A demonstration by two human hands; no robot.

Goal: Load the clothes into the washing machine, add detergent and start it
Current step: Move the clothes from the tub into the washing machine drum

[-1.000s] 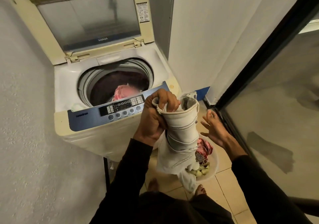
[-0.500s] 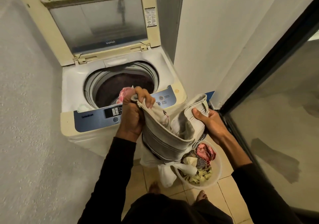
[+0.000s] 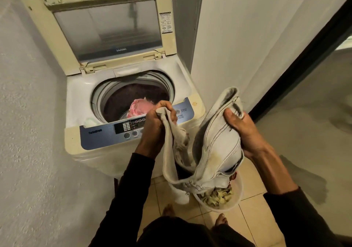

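A cream top-loading washing machine (image 3: 80, 98) stands ahead with its lid (image 3: 110, 28) raised. In its drum lies a pink garment (image 3: 141, 107) on dark cloth. Both my hands hold a pair of off-white jeans (image 3: 215, 146) in front of the machine. My left hand (image 3: 158, 125) grips one part of the waistband over the control panel (image 3: 99, 134). My right hand (image 3: 242, 130) grips the other part, to the right of the machine. The jeans hang down over a white basket (image 3: 238, 195) of mixed clothes on the floor.
A rough white wall (image 3: 28, 132) runs close on the left. A smooth wall (image 3: 247, 37) and a dark-framed glass door (image 3: 312, 98) stand on the right. My bare feet (image 3: 168, 209) are on beige tiles under the basket.
My right hand has taken hold of the jeans and pulled the waistband apart. The jeans have risen out of the basket and my left hand has moved over the control panel.
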